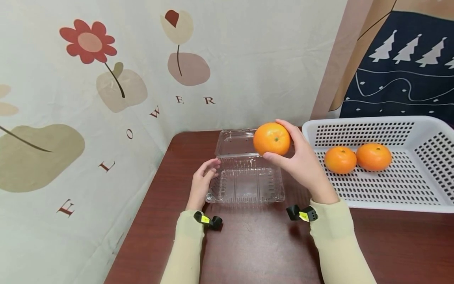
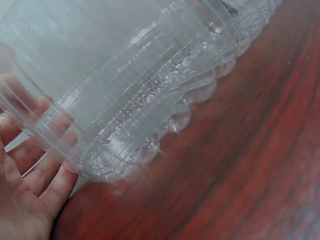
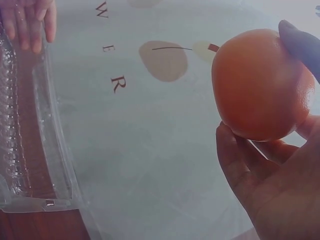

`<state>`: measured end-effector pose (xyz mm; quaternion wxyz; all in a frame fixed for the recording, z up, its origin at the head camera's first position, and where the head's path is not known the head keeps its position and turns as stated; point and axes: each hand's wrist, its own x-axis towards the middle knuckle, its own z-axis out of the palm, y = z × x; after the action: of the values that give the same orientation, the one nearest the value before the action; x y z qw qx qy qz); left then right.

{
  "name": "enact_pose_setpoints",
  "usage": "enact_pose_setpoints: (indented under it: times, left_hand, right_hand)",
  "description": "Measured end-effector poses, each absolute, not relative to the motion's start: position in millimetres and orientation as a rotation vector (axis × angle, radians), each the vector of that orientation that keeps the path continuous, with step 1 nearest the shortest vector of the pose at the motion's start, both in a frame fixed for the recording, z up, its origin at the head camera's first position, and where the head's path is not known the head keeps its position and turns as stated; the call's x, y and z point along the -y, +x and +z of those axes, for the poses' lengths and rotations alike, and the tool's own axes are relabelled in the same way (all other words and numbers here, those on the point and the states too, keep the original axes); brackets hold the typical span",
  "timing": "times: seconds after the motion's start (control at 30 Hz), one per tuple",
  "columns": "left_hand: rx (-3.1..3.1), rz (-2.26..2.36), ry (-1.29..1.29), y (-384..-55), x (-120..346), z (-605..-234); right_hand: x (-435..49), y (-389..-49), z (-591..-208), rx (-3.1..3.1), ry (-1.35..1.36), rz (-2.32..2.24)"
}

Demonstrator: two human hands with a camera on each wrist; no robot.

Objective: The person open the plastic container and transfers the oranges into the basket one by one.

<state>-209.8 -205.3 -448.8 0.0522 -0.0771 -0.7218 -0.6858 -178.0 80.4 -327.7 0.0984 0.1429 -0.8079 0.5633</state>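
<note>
An orange [image 1: 271, 139] with a green stem end is held in my right hand [image 1: 301, 161], thumb on one side and fingers on the other. It is up over the back of a clear plastic clamshell box [image 1: 248, 185], whose lid [image 1: 234, 142] lies folded back toward the wall. In the right wrist view the orange [image 3: 262, 85] fills much of the right side. My left hand [image 1: 204, 179] rests at the box's left side. The left wrist view shows its fingers [image 2: 42, 172] extended along the outside of the clear wall [image 2: 145, 100].
To the right stands a white perforated plastic basket [image 1: 400, 191] holding two more oranges, one [image 1: 340, 160] beside the other [image 1: 374, 157]. A flower-printed cloth [image 1: 248, 79] hangs behind the brown wooden table [image 1: 255, 244] and down its left side.
</note>
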Motion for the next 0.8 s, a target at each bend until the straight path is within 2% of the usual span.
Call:
enact_pose_setpoints:
  times: [0.17, 0.8]
  left_hand:
    - [2.191, -2.086, -0.227, -213.8, 207.2, -456.1]
    - [2.216, -2.071, -0.227, -208.7, 203.5, -444.0]
  right_hand:
    - [-82.5, -177.5, -327.1, 2.391, 0.427, 1.689]
    - [-90.7, -176.6, -326.0, 2.387, 0.414, 1.667]
